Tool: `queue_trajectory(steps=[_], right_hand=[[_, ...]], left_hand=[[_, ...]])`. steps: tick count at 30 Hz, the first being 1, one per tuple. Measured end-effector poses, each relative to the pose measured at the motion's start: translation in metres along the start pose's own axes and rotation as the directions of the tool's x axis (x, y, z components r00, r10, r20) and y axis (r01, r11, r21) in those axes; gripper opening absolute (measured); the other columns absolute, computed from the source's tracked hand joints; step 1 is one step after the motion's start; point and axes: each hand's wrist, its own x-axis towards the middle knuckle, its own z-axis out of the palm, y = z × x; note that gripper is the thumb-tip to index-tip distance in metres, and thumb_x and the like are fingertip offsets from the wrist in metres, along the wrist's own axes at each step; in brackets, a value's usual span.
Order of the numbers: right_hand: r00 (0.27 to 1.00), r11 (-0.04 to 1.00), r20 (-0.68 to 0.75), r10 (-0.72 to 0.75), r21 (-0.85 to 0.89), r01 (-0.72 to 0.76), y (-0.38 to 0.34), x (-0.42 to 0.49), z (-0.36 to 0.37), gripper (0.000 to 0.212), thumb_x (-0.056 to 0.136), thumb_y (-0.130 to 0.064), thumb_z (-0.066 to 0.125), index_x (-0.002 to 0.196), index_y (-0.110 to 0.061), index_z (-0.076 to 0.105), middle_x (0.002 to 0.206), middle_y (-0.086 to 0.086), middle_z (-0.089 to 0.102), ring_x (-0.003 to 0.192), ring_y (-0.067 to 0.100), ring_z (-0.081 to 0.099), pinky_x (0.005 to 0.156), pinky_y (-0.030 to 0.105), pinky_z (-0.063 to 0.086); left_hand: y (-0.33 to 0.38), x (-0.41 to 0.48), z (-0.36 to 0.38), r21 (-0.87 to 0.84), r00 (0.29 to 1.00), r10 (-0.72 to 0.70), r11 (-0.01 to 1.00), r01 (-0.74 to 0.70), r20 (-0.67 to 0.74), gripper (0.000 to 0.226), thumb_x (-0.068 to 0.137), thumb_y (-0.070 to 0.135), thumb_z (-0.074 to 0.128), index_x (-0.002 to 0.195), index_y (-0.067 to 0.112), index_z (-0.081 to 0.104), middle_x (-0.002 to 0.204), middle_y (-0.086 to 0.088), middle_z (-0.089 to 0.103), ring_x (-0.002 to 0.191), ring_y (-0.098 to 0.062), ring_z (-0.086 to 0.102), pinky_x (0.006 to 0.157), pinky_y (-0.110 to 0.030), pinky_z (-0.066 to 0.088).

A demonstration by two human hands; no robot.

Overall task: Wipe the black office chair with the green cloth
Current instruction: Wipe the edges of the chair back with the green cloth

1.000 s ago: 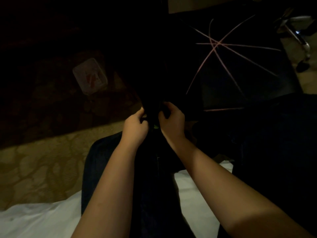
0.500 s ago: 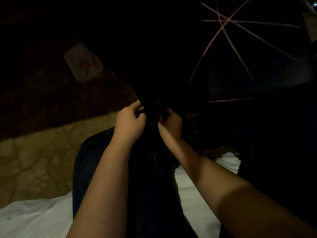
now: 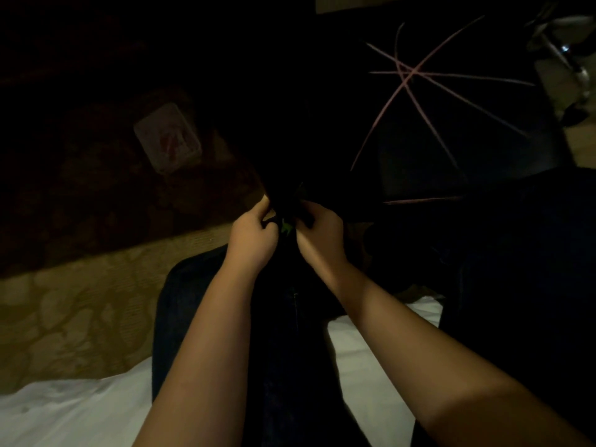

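Observation:
The scene is very dark. My left hand (image 3: 254, 240) and my right hand (image 3: 317, 235) are close together at the centre, over my lap, with their fingers curled. A small sliver of the green cloth (image 3: 286, 226) shows between them, and both hands pinch it. A black mass, apparently part of the black office chair (image 3: 290, 150), rises just above my fingers. Its outline is lost in the dark, and I cannot tell if the cloth touches it.
An open black umbrella (image 3: 419, 101) with pink ribs lies to the right. A pale packet (image 3: 167, 138) lies on the dark carpet at left, with tan patterned floor (image 3: 64, 311) nearer. A white sheet (image 3: 80, 411) lies under my legs. A chrome leg with a wheel (image 3: 577, 72) stands top right.
Both hands stay together on the same spot, and only the fingers shift slightly. The view tilted down and back up.

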Motion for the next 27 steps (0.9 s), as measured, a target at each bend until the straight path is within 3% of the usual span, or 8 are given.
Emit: queue_trajectory(steps=[3, 5, 9, 12, 14, 21, 25, 27], right_hand=[[0.996, 0.997, -0.014, -0.083, -0.004, 0.083, -0.018, -0.003, -0.007, 0.019, 0.089, -0.008, 0.059, 0.101, -0.013, 0.073, 0.093, 0.001, 0.071, 0.09, 0.01, 0.064, 0.068, 0.004, 0.04], [0.991, 0.991, -0.027, -0.13, 0.033, 0.131, -0.03, -0.006, -0.011, 0.019, 0.09, -0.009, 0.06, 0.103, -0.013, 0.073, 0.093, -0.004, 0.069, 0.091, 0.005, 0.062, 0.069, 0.0, 0.038], [0.972, 0.972, -0.047, -0.232, 0.019, 0.233, -0.045, -0.008, -0.019, 0.022, 0.09, -0.009, 0.06, 0.108, -0.012, 0.072, 0.099, -0.003, 0.07, 0.095, 0.003, 0.06, 0.075, 0.003, 0.039], [0.962, 0.963, -0.048, -0.269, 0.01, 0.27, -0.045, -0.011, -0.021, 0.02, 0.088, -0.007, 0.061, 0.106, -0.013, 0.071, 0.095, -0.012, 0.065, 0.094, -0.006, 0.056, 0.077, -0.003, 0.036], [0.962, 0.964, -0.063, -0.265, -0.024, 0.264, -0.04, -0.011, -0.02, 0.018, 0.087, -0.008, 0.063, 0.103, -0.013, 0.07, 0.095, -0.007, 0.068, 0.093, 0.001, 0.059, 0.074, -0.002, 0.037], [0.984, 0.987, -0.08, -0.159, -0.004, 0.16, -0.021, -0.005, -0.007, 0.015, 0.085, -0.01, 0.063, 0.098, -0.01, 0.07, 0.092, 0.004, 0.071, 0.09, 0.016, 0.067, 0.076, 0.026, 0.05], [0.985, 0.989, -0.091, -0.148, -0.033, 0.145, -0.016, 0.0, 0.0, 0.017, 0.084, -0.011, 0.065, 0.1, -0.012, 0.071, 0.094, 0.004, 0.071, 0.09, 0.013, 0.066, 0.073, 0.01, 0.044], [0.99, 0.991, -0.072, -0.124, -0.062, 0.119, -0.012, 0.005, 0.003, 0.018, 0.085, -0.012, 0.066, 0.102, -0.012, 0.071, 0.097, 0.003, 0.071, 0.094, 0.013, 0.065, 0.075, 0.012, 0.045]], left_hand=[[0.001, -0.002, 0.0, -0.025, 1.0, -0.021, 0.999, 0.021, 0.023, 0.064, 0.097, 0.0, 0.038, 0.151, 0.034, 0.033, 0.108, 0.009, 0.06, 0.039, -0.001, 0.045, 0.041, -0.019, 0.035], [0.002, -0.003, -0.001, -0.037, 0.999, -0.038, 0.999, 0.039, 0.023, 0.064, 0.098, -0.001, 0.038, 0.151, 0.033, 0.032, 0.094, 0.019, 0.054, 0.042, -0.006, 0.045, 0.042, -0.022, 0.034], [0.003, -0.008, -0.003, -0.058, 0.999, -0.038, 0.998, 0.037, -0.02, 0.059, 0.098, -0.001, 0.039, 0.15, 0.027, 0.037, 0.102, 0.013, 0.056, 0.035, 0.001, 0.043, 0.038, -0.017, 0.032], [0.006, -0.012, -0.006, -0.052, 0.995, -0.01, 0.999, 0.005, -0.103, 0.051, 0.098, 0.003, 0.041, 0.145, 0.024, 0.044, 0.086, 0.018, 0.055, 0.035, 0.001, 0.044, 0.037, -0.015, 0.033], [0.007, -0.015, -0.005, -0.079, 0.987, -0.006, 0.997, -0.007, -0.162, 0.049, 0.098, 0.005, 0.042, 0.143, 0.024, 0.048, 0.079, 0.019, 0.055, 0.037, 0.0, 0.044, 0.038, -0.015, 0.034], [0.01, -0.014, -0.003, -0.124, 0.98, -0.031, 0.992, 0.006, -0.194, 0.046, 0.099, 0.005, 0.041, 0.14, 0.022, 0.051, 0.082, 0.018, 0.06, 0.039, 0.003, 0.045, 0.039, -0.013, 0.034], [0.008, -0.012, -0.004, -0.148, 0.982, -0.037, 0.989, 0.009, -0.188, 0.046, 0.098, 0.003, 0.041, 0.139, 0.02, 0.053, 0.076, 0.014, 0.062, 0.034, 0.004, 0.041, 0.036, -0.012, 0.03], [0.007, -0.01, -0.004, -0.148, 0.978, -0.03, 0.989, -0.001, -0.204, 0.046, 0.097, 0.002, 0.042, 0.138, 0.02, 0.054, 0.081, 0.017, 0.064, 0.036, 0.006, 0.043, 0.037, -0.01, 0.031]])
